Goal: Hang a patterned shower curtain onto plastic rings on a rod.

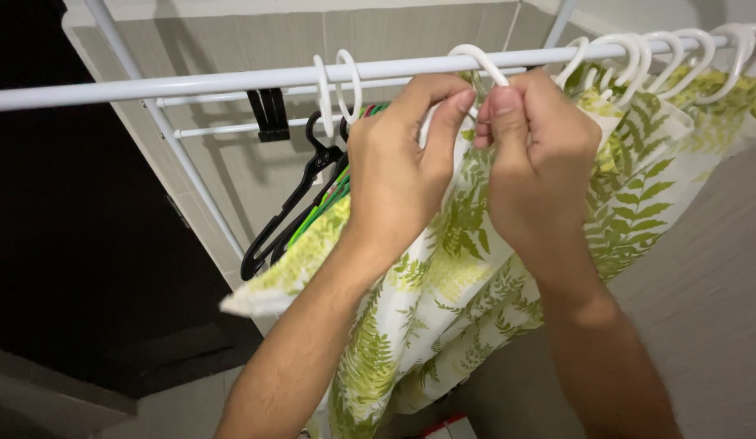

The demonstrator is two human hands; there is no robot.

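- My left hand (pixel 398 175) pinches the top hem of the white shower curtain printed with green fern leaves (pixel 443 276), thumb and forefinger pressed together on the cloth just under the white metal rod (pixel 191 83).
- My right hand (pixel 540 162) is closed on the same hem right beside it, thumb tip tight against curled fingers; the two hands nearly touch.
- The open white plastic curtain ring (pixel 480 58) sits on the rod directly above my fingertips, so the hem lies just below the ring, with both hands about equally near.
- The rod's long axis runs left to right, tilting slightly up to the right; the curtain hangs down from it and trails left.
- Right of my hands, more white rings (pixel 679 49) on the rod already carry cloth.
- Left of my hands, two bare white rings (pixel 337 85); below the rod there, a black plastic hanger (pixel 284 219) with green ones.
- Behind the rod, a pale tiled wall (pixel 232 162); far left is dark.
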